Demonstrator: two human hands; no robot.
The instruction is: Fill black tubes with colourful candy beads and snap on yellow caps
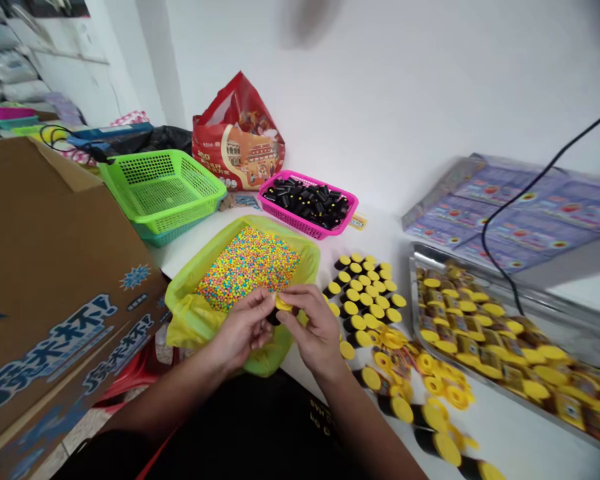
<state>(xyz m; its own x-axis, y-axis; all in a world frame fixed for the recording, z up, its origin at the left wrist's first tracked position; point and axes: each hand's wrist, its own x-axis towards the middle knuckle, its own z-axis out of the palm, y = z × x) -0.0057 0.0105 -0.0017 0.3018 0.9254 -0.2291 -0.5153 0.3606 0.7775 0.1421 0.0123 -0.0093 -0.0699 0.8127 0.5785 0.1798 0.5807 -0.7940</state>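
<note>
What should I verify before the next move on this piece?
1. Left hand and right hand on one piece: ok, both pinch it above the bag.
2. Round yellow cap seated on the black cylindrical tube: cannot tell, fingers hide the joint.
3. Tiny multicoloured beads inside the lime plastic bag: ok, heaped within it.
4. Black cylinders in the pink plastic basket: ok, plenty there.
5. Yellow-capped black tubes upright on the white table: not ok, those nearest the right forearm lie on their sides.
</note>
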